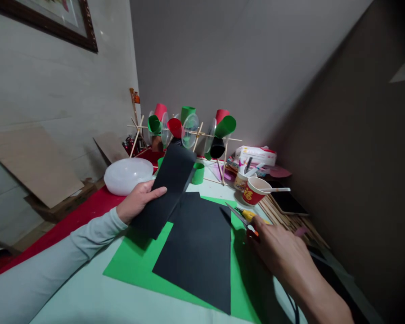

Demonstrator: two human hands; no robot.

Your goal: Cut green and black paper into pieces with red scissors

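Noted nearest, on a pale surface [97, 299]: large green paper sheet [131, 266], with a flat black paper sheet [202, 243] lying on it. At right: right hand [274, 240] closed around orange-handled metal scissors [243, 220], just beside a yellow-handled tool [251, 213]. At left: left hand [138, 201] pinching a black rectangular paper strip [171, 182], raised and tilted above the flat sheet. Judged in hand: readying the strip for cutting; likely called for next: bringing blades to the strip and keeping it taut. Recorded beyond: red paper cup [251, 196] with a white stick [281, 189] across the rim, rounded translucent white vessel [128, 174], and wooden-stick frame [197, 136] carrying coloured paper cylinders [227, 125] and clear discs [190, 131]. Cut off: pale left sleeve [60, 265] and bare right forearm [319, 279]. Hidden: left-hand fingertips behind the strip, thumb excepted; lower middle of the frame. Unable to confirm: blade gap, number of layers in the strip.
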